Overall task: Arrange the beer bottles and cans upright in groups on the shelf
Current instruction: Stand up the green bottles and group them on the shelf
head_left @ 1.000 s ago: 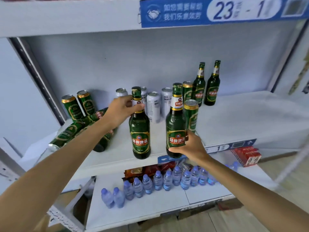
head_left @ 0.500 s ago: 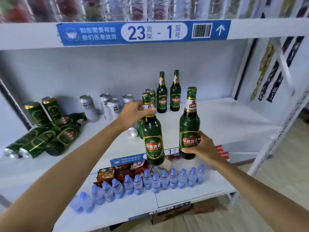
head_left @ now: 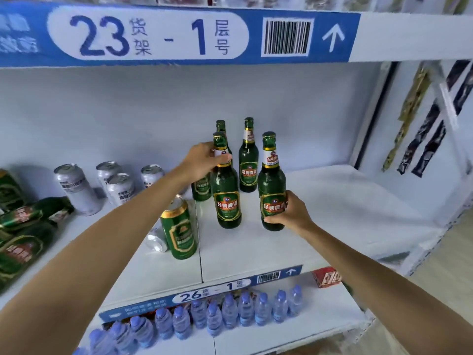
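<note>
My left hand [head_left: 202,162] grips the neck of a green beer bottle [head_left: 227,198] that stands upright on the white shelf [head_left: 332,213]. My right hand [head_left: 289,213] holds the lower body of a second green bottle [head_left: 271,185], upright beside the first. Two more green bottles [head_left: 248,160] stand just behind them, one partly hidden by my left hand. A green can [head_left: 179,229] stands in front of my left forearm, with a silver can [head_left: 156,239] lying on its side next to it. Several silver cans [head_left: 76,188] stand at the back left. Green bottles [head_left: 23,239] lie flat at the far left.
The right part of the shelf is bare up to the grey upright post [head_left: 368,111]. Small water bottles [head_left: 230,311] line the lower shelf, with a red box [head_left: 326,276] at its right. The upper shelf edge with a blue label [head_left: 158,34] hangs overhead.
Both hands have carried their bottles forward from the shelf's front edge and now hold them standing on the shelf in front of the two back bottles. The view has moved closer and to the right.
</note>
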Demonstrator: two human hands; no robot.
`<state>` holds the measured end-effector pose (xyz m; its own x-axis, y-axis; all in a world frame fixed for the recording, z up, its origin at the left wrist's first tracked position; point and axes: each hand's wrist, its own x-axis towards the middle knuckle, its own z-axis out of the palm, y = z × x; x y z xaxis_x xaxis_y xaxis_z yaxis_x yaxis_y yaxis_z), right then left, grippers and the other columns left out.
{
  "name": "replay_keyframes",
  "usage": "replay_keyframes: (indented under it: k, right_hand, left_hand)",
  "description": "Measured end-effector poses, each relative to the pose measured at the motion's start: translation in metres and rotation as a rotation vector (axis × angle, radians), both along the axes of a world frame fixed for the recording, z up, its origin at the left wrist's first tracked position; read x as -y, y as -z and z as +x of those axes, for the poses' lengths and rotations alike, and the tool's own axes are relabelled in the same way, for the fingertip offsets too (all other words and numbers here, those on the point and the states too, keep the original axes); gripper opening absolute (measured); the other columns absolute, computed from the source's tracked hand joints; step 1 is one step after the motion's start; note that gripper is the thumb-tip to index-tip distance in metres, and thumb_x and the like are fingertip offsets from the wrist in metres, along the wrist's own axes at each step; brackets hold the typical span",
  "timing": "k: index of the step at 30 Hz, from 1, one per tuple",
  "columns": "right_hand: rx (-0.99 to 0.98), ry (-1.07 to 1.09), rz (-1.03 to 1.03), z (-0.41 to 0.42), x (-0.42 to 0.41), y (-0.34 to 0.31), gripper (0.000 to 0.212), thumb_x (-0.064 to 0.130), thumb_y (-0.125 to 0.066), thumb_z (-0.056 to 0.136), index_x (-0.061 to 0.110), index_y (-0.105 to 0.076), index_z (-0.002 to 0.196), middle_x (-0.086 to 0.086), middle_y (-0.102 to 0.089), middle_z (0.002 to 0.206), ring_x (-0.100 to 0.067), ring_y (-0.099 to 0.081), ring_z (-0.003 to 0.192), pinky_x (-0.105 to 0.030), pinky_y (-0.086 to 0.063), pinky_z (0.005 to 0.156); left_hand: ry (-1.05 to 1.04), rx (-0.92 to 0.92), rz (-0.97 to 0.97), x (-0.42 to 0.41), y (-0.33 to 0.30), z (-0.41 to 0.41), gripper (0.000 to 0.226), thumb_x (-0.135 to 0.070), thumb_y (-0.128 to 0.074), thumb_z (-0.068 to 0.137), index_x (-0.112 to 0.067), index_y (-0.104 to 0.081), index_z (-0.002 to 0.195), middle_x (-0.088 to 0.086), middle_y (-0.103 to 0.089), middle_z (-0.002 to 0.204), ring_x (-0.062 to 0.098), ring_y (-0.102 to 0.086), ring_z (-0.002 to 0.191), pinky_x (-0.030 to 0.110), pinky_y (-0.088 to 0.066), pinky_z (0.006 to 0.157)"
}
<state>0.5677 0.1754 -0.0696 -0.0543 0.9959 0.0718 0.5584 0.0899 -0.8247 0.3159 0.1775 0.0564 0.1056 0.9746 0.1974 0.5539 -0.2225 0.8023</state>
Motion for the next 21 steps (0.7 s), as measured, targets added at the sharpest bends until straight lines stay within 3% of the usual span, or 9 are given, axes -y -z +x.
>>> replay_keyframes:
  k: [4, 6, 12, 15, 18, 21]
  right_hand:
    - [0.026, -0.036, -0.020, -0.010, -0.044, 0.011, 0.074, 0.019, -0.090, 0.052, 0.012, -0.054, 0.116, -0.006, -0.067, 0.110, -0.023, -0.065, 0.100, -0.036, -0.053, 0.088]
    - [0.024, -0.044, -0.040, -0.016, -0.061, 0.018, 0.075, 0.021, -0.090, 0.051, 0.012, -0.054, 0.116, -0.005, -0.068, 0.110, -0.023, -0.065, 0.101, -0.038, -0.053, 0.090]
    - [0.004, -0.070, -0.040, -0.028, -0.100, 0.028, 0.077, 0.021, -0.090, 0.049, 0.011, -0.053, 0.116, -0.007, -0.066, 0.111, -0.024, -0.064, 0.102, -0.040, -0.053, 0.089]
    - [-0.018, -0.083, -0.041, -0.029, -0.111, 0.032, 0.084, 0.035, -0.087, 0.039, 0.016, -0.053, 0.113, -0.004, -0.067, 0.110, -0.023, -0.065, 0.101, -0.041, -0.054, 0.088]
    - [-0.035, -0.094, -0.036, -0.029, -0.118, 0.041, 0.089, 0.045, -0.082, 0.032, 0.019, -0.052, 0.112, -0.001, -0.066, 0.108, -0.021, -0.065, 0.100, -0.043, -0.055, 0.088]
    - [-0.018, -0.094, -0.014, -0.029, -0.119, 0.039, 0.086, 0.039, -0.086, 0.038, 0.017, -0.051, 0.114, -0.004, -0.064, 0.111, -0.023, -0.064, 0.101, -0.042, -0.054, 0.088]
  left_hand:
    - [-0.072, -0.040, -0.004, -0.036, 0.008, 0.004, 0.028, -0.028, -0.063, 0.091, -0.011, -0.061, 0.112, 0.001, -0.065, 0.098, 0.015, -0.063, 0.084, 0.020, -0.049, 0.071]
    - [-0.108, -0.100, 0.002, -0.047, 0.012, 0.004, 0.025, -0.029, -0.063, 0.091, -0.012, -0.062, 0.108, -0.001, -0.064, 0.092, 0.014, -0.060, 0.077, 0.019, -0.045, 0.065]
    - [-0.177, -0.138, -0.029, -0.065, 0.018, 0.003, 0.028, -0.031, -0.062, 0.091, -0.012, -0.063, 0.112, 0.002, -0.064, 0.098, 0.018, -0.060, 0.085, 0.027, -0.045, 0.078]
    - [-0.186, -0.184, -0.034, -0.069, 0.018, 0.006, 0.029, -0.033, -0.060, 0.091, -0.013, -0.061, 0.112, -0.001, -0.064, 0.094, 0.018, -0.059, 0.083, 0.028, -0.044, 0.075]
    - [-0.196, -0.196, -0.033, -0.071, 0.020, 0.012, 0.028, -0.035, -0.061, 0.091, -0.015, -0.061, 0.110, -0.002, -0.065, 0.092, 0.022, -0.063, 0.089, 0.035, -0.049, 0.084]
    - [-0.199, -0.195, -0.028, -0.071, 0.018, 0.020, 0.029, -0.035, -0.060, 0.091, -0.013, -0.061, 0.109, 0.005, -0.069, 0.103, 0.024, -0.064, 0.097, 0.041, -0.050, 0.090]
